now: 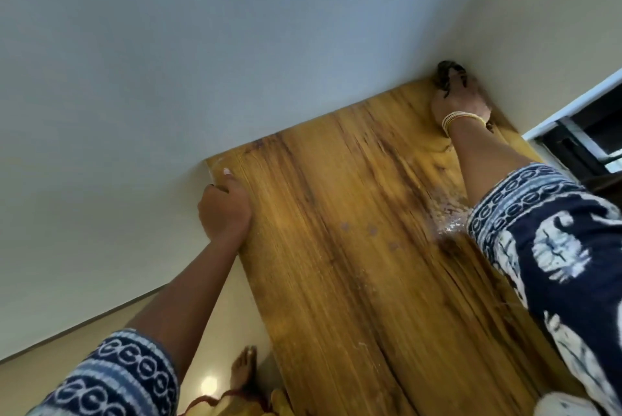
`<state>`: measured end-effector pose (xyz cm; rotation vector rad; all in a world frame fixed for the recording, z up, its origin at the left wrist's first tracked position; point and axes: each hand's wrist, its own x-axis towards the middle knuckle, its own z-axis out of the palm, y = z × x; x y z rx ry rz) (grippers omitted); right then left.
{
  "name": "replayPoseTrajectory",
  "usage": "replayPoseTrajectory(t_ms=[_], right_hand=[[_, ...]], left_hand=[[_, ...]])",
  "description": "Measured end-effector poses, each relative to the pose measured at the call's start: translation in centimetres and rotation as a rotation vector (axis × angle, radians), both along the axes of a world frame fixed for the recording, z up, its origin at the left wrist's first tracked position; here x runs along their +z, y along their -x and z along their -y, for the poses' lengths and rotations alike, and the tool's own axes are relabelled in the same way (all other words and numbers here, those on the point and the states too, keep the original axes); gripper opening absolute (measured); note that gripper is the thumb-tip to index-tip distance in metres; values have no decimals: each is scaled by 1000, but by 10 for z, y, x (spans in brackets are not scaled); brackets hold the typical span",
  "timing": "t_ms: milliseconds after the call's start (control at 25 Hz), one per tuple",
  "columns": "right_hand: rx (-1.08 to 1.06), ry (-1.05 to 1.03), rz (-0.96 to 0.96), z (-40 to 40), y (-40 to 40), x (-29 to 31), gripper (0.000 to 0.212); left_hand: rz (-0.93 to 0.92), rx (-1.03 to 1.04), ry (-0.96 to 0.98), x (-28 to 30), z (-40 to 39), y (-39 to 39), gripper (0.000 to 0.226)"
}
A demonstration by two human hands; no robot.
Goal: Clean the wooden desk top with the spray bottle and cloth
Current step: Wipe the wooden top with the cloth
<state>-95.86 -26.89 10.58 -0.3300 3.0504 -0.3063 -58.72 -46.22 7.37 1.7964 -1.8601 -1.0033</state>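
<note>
The wooden desk top runs from the bottom of the view up to the far wall. My right hand, with gold bangles at the wrist, presses a dark cloth into the far right corner where the desk meets the walls. My left hand grips the desk's left edge, fingers curled over it. A wet shiny patch lies on the wood beside my right sleeve. No spray bottle is in view.
A pale wall stands behind the desk and another on the right. A dark window frame is at the right edge. My bare foot is on the floor left of the desk.
</note>
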Motion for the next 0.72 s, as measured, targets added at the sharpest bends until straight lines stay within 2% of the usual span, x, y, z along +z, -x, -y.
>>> replayPoseTrajectory(t_ms=[160, 280, 360, 480, 560, 640, 720], right_hand=[[-78, 17, -45, 9, -9, -4, 58], [-20, -4, -104, 32, -69, -10, 57], [159, -11, -156, 60, -133, -12, 55], [566, 37, -161, 90, -239, -21, 51], [798, 52, -137, 92, -281, -26, 50], [926, 54, -121, 85, -264, -21, 50], [789, 35, -192, 67, -212, -18, 51]], left_hand=[[-6, -2, 16, -2, 0, 2, 56], [0, 7, 2, 0, 1, 2, 59], [0, -2, -6, 0, 1, 2, 60], [-17, -19, -34, 3, 1, 2, 61], [-8, -23, -56, 5, 1, 2, 62], [-10, -24, -70, 6, 0, 0, 62], [-14, -27, -67, 6, -1, 0, 60]])
